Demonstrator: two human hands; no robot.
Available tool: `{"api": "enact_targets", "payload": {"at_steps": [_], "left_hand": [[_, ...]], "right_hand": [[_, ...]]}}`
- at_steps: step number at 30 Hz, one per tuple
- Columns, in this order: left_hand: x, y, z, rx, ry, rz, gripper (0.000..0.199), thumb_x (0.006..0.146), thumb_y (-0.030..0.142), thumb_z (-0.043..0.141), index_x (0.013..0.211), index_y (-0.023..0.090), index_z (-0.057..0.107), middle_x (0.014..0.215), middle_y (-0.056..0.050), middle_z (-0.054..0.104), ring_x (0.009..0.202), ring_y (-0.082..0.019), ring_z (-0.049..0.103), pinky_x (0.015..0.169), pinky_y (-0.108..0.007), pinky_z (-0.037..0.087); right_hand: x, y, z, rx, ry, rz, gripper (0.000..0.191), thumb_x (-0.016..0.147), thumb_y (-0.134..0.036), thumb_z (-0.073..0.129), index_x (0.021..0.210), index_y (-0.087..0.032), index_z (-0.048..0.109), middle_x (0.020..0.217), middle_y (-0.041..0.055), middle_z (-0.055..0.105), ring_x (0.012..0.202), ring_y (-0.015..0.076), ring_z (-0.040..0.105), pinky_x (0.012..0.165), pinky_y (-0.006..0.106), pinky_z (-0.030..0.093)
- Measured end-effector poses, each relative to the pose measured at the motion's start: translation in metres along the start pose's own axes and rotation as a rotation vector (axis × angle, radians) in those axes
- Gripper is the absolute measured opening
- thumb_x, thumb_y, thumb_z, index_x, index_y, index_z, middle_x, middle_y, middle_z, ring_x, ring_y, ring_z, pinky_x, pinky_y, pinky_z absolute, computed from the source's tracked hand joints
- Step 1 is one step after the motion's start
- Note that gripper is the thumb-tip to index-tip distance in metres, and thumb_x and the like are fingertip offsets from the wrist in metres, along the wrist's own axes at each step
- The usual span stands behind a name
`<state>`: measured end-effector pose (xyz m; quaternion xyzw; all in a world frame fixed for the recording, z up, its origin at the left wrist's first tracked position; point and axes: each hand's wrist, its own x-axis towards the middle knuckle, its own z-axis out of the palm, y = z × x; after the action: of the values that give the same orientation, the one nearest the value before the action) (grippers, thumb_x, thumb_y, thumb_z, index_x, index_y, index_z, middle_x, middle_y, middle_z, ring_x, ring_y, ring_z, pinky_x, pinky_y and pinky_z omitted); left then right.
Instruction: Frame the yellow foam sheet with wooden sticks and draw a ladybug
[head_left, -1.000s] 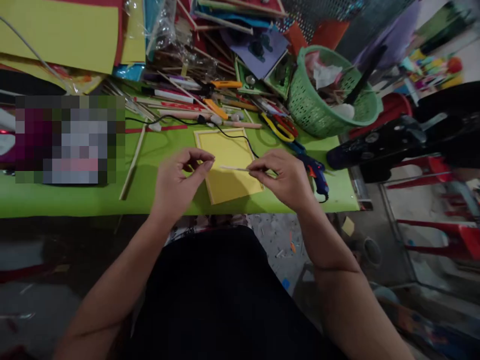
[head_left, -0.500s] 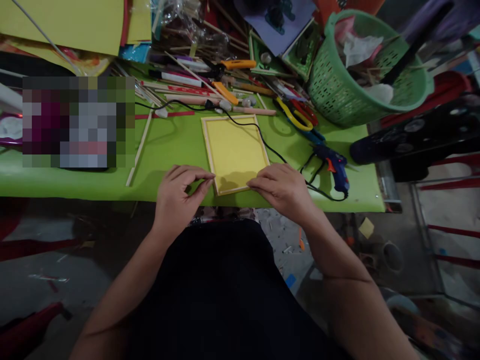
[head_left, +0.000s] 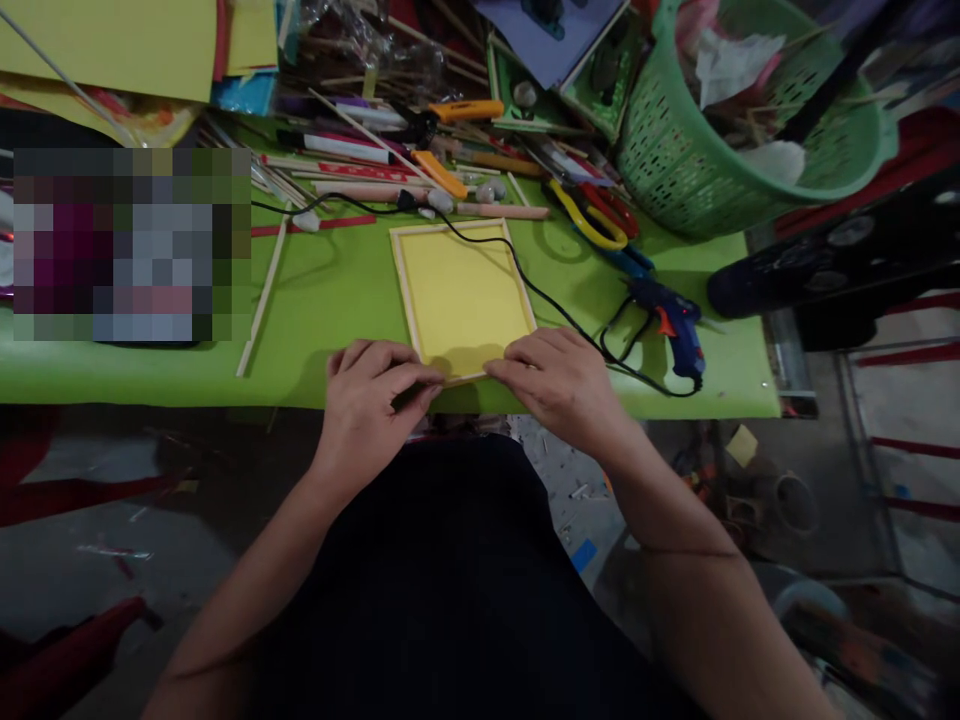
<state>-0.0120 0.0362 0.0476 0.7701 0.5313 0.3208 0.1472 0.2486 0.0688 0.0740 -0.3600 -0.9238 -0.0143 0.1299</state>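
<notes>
Green basket [head_left: 667, 165] holds white scrap [head_left: 731, 66]. Left hand [head_left: 375, 395], right hand [head_left: 566, 382]: grip pinched on yellow frame [head_left: 469, 295].

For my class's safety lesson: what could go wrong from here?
The black cord crosses the yellow panel, so a lifted panel could snag. The glue gun lies to the right of the right hand; if hot, it could cause burns. The panel lies near the front edge of the table and might slip off.

Yellow panel [head_left: 472, 300], pale strips [head_left: 407, 295] along edges, flat on green tabletop [head_left: 337, 290].
</notes>
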Motion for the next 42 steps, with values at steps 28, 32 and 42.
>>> {"api": "enact_targets", "payload": {"at_steps": [28,32,42], "left_hand": [[-0.001,-0.002,0.008,0.025,0.065,-0.023,0.007,0.096,0.03,0.073,0.092,0.029,0.078,0.094,-0.005,0.074,0.095,-0.029,0.065,0.089,-0.05,0.044],[0.003,-0.002,-0.001,-0.169,0.082,-0.128,0.019,0.1,0.037,0.068,0.115,0.031,0.077,0.102,-0.003,0.076,0.1,-0.027,0.067,0.091,-0.047,0.048],[0.087,0.039,-0.011,-0.889,0.042,-0.223,0.03,0.104,0.049,0.062,0.104,0.024,0.079,0.109,-0.007,0.079,0.107,-0.023,0.071,0.094,-0.036,0.057]], "right_hand": [[-0.035,0.026,0.002,0.256,0.1,0.348,0.013,0.104,-0.03,0.065,0.102,-0.026,0.078,0.095,0.0059,0.075,0.093,0.0247,0.069,0.085,0.04,0.053],[-0.035,0.029,-0.006,0.344,0.169,0.393,0.009,0.101,-0.028,0.069,0.096,-0.026,0.075,0.094,0.0047,0.074,0.092,0.023,0.068,0.083,0.039,0.053],[0.019,0.014,-0.034,0.598,0.289,0.421,0.008,0.096,-0.02,0.07,0.089,-0.024,0.071,0.085,0.0011,0.073,0.08,0.0173,0.067,0.072,0.03,0.053]]}}
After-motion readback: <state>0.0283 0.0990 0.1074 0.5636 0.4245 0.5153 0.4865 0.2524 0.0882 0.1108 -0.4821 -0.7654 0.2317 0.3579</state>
